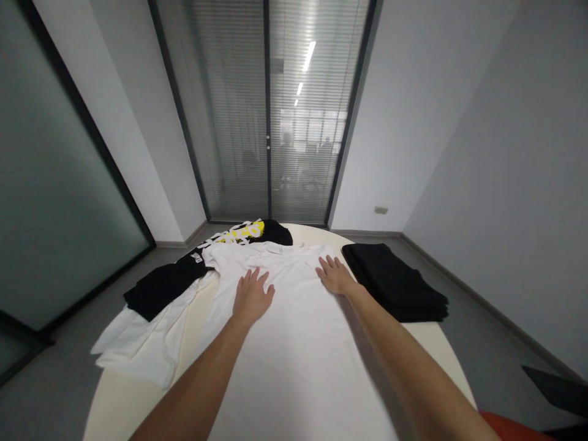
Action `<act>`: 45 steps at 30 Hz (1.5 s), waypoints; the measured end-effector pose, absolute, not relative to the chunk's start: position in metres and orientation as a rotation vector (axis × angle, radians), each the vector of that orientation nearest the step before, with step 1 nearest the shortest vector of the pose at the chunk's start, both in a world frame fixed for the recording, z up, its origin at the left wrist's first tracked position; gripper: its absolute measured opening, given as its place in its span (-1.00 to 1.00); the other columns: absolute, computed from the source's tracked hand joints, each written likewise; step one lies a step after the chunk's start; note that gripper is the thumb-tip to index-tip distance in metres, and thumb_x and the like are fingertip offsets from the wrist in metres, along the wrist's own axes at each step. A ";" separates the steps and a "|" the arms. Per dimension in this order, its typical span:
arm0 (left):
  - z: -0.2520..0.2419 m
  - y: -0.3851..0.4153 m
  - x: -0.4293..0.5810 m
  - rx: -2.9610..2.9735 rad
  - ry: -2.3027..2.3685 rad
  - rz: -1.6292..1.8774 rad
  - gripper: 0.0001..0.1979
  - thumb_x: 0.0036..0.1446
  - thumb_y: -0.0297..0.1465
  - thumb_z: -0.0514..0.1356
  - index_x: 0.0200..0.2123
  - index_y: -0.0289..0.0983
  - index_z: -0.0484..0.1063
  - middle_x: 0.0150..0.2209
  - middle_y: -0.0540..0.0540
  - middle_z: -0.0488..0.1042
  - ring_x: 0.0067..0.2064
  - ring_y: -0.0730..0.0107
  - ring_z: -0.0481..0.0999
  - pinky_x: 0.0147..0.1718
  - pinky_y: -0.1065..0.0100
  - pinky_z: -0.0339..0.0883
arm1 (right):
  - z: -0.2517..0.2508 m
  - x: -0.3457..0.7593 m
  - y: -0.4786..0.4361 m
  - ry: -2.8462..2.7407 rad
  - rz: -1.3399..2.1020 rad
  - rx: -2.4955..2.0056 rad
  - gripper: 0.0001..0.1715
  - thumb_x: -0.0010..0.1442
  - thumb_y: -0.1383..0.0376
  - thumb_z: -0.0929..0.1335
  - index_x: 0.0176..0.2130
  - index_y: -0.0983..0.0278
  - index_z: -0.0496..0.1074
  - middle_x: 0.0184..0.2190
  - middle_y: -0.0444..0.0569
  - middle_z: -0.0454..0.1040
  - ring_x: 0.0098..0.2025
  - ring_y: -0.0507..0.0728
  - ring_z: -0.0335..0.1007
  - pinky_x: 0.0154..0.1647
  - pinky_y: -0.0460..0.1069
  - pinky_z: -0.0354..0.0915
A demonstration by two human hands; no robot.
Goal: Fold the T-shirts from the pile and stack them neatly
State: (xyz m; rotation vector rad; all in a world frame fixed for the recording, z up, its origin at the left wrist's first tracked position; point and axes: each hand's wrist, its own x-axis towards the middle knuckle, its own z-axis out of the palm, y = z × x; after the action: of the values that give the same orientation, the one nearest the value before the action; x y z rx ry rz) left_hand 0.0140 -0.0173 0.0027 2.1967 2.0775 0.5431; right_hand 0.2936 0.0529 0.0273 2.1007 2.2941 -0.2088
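Observation:
A white T-shirt (294,343) lies spread along the middle of the table, its neckline at the far end. My left hand (252,295) rests on its upper left part, fingers stretched and apart. Near the right shoulder of the shirt, my right hand (334,275) lies flat with its fingers spread. Neither hand grips anything. To the left, black clothing with a yellow and white print (243,231) touches the shirt's far left edge, and part of it may be covered by the sleeve.
A stack of folded black garments (395,282) sits at the right of the pale round table (122,398). White clothing (142,349) hangs toward the table's left edge beneath a black piece (165,288). Behind stand a glass partition with blinds (229,122) and grey walls.

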 end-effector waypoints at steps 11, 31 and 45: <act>0.004 -0.018 0.014 2.202 2.086 0.539 -0.50 0.31 -0.22 0.07 0.27 -0.20 0.38 0.39 -0.21 0.18 0.40 -0.07 0.13 0.33 -0.06 0.00 | 0.021 0.286 0.051 2.158 -0.247 2.266 -0.23 0.42 -0.07 -0.01 0.48 0.11 -0.12 0.51 -0.02 -0.25 0.51 0.39 -0.39 0.43 0.36 -0.28; 0.004 -0.018 0.017 2.173 2.095 0.601 -0.51 0.30 -0.25 0.10 0.25 -0.24 0.38 0.36 -0.22 0.24 0.38 -0.05 0.16 0.33 -0.05 0.02 | 0.050 0.227 0.065 2.569 0.005 2.122 -0.54 0.42 0.19 0.15 0.15 0.26 0.41 0.15 0.14 0.43 0.17 0.30 0.28 0.13 0.15 0.20; 0.056 0.080 -0.034 2.400 2.113 0.441 -0.51 0.40 -0.41 -0.10 0.32 -0.29 0.27 0.22 -0.25 0.42 0.18 0.07 0.41 0.14 0.16 0.26 | 0.022 0.226 0.058 2.624 -0.014 2.240 -0.50 0.42 0.16 0.15 0.23 0.24 0.33 0.21 0.07 0.40 0.16 0.28 0.23 0.12 0.09 0.20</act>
State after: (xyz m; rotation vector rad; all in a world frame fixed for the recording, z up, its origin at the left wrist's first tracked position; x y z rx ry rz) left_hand -0.0341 0.0798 0.0555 2.4000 2.1131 0.4412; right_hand 0.2258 0.0579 0.0217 2.2396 2.6239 -0.0139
